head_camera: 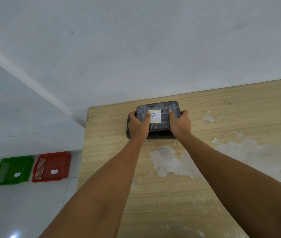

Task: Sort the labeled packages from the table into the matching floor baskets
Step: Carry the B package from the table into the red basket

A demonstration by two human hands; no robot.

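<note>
While standing at the table, I am gripping the B-labelled package near its far left corner, left hand and right hand closed around its ends.

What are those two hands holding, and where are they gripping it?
A dark wrapped package labelled B, top of a stack: left hand grips its left end, right hand its right end.

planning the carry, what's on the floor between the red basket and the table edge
In the head view, nothing: only bare pale floor tile separates the red basket from the table edge. The green basket sits on the red one's far side.
</note>
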